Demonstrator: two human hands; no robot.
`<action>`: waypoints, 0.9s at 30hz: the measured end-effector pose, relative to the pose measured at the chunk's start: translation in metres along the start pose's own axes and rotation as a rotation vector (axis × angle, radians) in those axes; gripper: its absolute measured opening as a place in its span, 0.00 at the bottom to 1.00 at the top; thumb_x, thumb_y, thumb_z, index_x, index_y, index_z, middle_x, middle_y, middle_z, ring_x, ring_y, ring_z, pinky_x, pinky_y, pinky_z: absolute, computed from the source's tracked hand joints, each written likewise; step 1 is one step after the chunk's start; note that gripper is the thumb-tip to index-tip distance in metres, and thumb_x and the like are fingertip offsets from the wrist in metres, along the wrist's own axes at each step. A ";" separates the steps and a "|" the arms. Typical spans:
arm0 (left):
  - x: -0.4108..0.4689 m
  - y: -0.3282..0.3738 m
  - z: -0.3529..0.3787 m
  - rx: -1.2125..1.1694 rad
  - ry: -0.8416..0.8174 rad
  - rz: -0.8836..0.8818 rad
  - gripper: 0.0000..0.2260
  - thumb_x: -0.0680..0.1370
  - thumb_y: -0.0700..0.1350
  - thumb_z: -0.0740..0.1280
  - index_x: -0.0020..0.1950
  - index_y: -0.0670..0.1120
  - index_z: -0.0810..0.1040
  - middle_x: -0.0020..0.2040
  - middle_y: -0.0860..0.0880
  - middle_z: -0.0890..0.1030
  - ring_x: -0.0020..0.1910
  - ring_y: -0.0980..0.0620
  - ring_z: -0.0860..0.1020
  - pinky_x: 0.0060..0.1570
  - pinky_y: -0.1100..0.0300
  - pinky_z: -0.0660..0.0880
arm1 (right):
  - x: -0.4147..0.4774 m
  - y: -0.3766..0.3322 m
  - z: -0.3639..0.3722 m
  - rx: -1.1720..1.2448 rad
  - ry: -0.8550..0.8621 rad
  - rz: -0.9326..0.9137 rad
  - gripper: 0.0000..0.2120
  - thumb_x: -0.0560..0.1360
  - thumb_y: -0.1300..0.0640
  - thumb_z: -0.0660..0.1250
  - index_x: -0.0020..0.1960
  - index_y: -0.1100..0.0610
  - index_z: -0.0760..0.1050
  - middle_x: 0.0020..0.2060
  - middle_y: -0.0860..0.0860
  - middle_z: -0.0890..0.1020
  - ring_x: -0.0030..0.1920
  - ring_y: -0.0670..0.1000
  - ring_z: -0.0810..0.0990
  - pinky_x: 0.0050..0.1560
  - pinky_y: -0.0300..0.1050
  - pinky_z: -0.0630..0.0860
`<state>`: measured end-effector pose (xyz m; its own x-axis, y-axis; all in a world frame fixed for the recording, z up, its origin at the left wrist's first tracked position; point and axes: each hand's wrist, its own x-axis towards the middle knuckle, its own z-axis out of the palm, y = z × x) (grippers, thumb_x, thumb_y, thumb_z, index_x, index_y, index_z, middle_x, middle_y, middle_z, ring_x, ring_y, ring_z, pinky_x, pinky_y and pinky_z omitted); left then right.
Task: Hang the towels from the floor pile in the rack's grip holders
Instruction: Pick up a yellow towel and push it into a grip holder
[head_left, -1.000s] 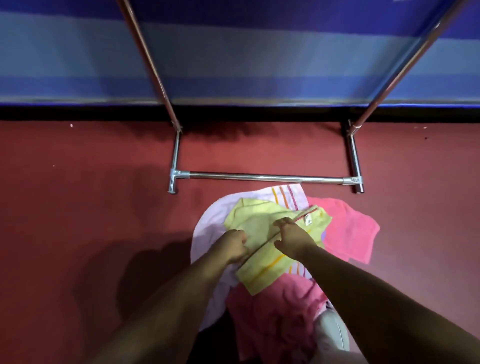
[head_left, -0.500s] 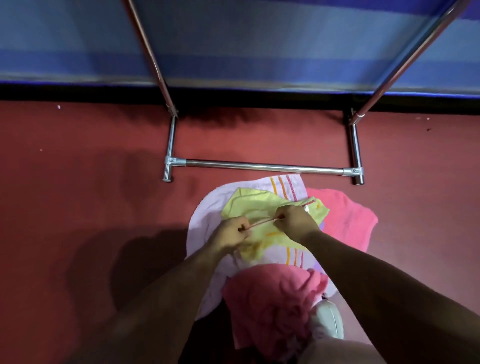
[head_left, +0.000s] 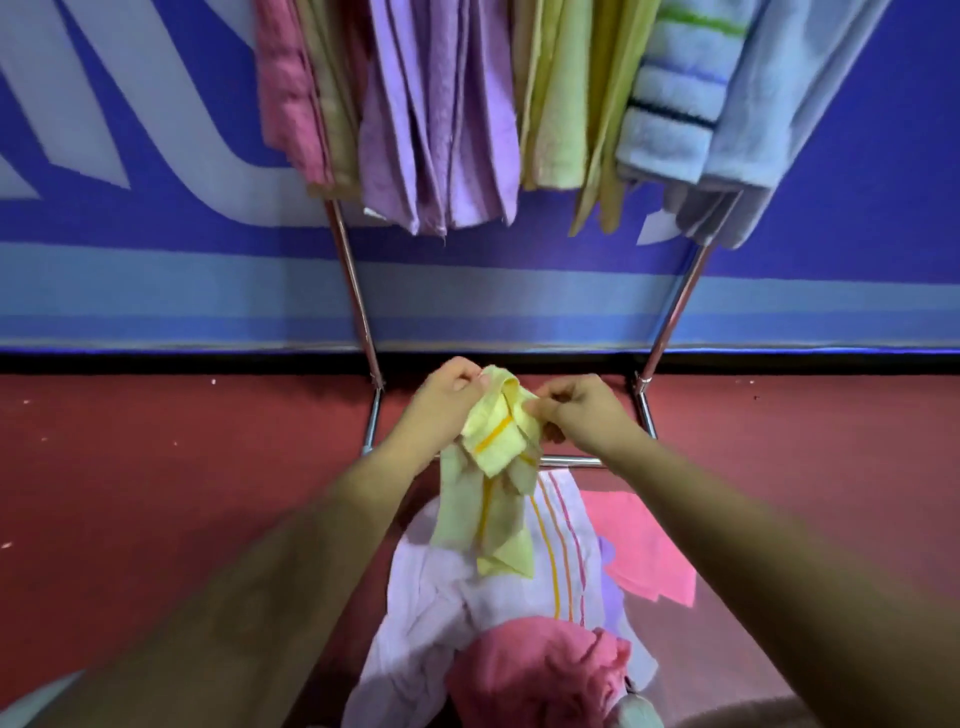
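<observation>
Yellow towel (head_left: 496, 441), top edge in the pinch grip of left hand (head_left: 441, 402) and right hand (head_left: 584, 415), above floor pile (head_left: 447, 623).

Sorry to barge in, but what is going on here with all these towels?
A person is holding a yellow towel up with both hands, the left hand and the right hand each pinching its top edge, above a pile on the red floor. A white striped towel and pink towels lie in that pile. Several hanging towels already line the rack behind; the yellow one is not yet hung.
</observation>
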<state>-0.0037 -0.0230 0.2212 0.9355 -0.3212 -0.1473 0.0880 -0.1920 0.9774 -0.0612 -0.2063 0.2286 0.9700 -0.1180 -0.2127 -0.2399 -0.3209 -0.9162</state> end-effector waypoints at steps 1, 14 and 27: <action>-0.010 0.021 -0.003 -0.053 -0.003 0.029 0.03 0.79 0.46 0.67 0.46 0.50 0.75 0.37 0.44 0.77 0.37 0.49 0.72 0.38 0.55 0.67 | -0.008 -0.018 -0.003 0.041 0.038 -0.021 0.09 0.77 0.66 0.69 0.42 0.71 0.78 0.26 0.55 0.77 0.25 0.47 0.73 0.29 0.39 0.71; -0.098 0.093 -0.025 -0.133 -0.116 0.130 0.03 0.75 0.36 0.72 0.46 0.43 0.81 0.41 0.46 0.83 0.39 0.53 0.78 0.43 0.59 0.74 | -0.100 -0.076 -0.015 0.292 0.163 -0.074 0.02 0.75 0.66 0.71 0.47 0.63 0.80 0.35 0.56 0.82 0.36 0.53 0.80 0.50 0.59 0.80; -0.103 0.091 -0.015 -0.503 -0.161 0.056 0.14 0.78 0.32 0.66 0.59 0.45 0.73 0.49 0.39 0.80 0.44 0.49 0.81 0.44 0.60 0.80 | -0.100 -0.085 -0.004 0.161 0.079 -0.151 0.04 0.77 0.65 0.68 0.45 0.63 0.79 0.35 0.57 0.83 0.35 0.51 0.81 0.41 0.48 0.81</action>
<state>-0.0869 0.0069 0.3273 0.8826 -0.4641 -0.0751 0.2293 0.2853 0.9306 -0.1376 -0.1706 0.3292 0.9868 -0.1549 -0.0481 -0.0772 -0.1875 -0.9792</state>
